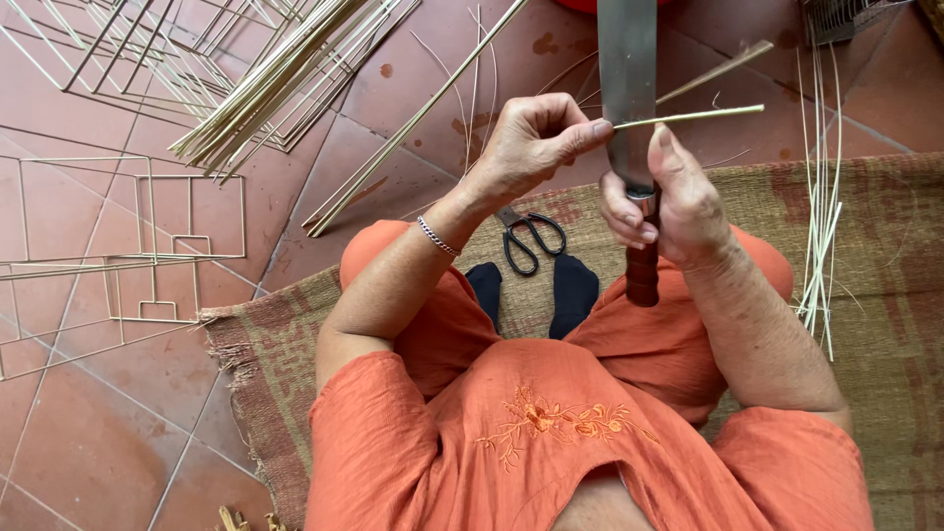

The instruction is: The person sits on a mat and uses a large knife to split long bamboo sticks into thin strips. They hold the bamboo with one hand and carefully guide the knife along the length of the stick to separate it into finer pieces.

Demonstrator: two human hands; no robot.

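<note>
Sitting on a brown woven fibre mat [885,324] spread over the red tiled floor [118,433], a person in an orange embroidered tunic [551,433] works with both hands raised over the lap. The mat's frayed left edge lies by the left knee; its far edge runs just beyond the hands.

Past the mat's left edge, pale square wire-like frames [128,246] cover the tiles, and toward the floor's far left corner a loose bundle of long pale bamboo splints [285,79] fans out. Bare tile shows between the frames and the knee. Near the mat's right edge lies a small sheaf of thin pale strips [818,197].

The large flat steel knife with a dark wooden handle [629,88] stands blade away from the body. The right hand [669,202] is closed around it where blade meets handle, thumb extended up along the blade's side. The left hand [536,143] is curled, pinching the near end of a thin pale bamboo sliver [693,117] between thumb and forefinger, right at the blade's edge. The sliver is straight and slender, and crosses the blade out to the right.

Black-handled scissors [531,241] rest on the mat between the knees, beside dark socked feet [573,290].
</note>
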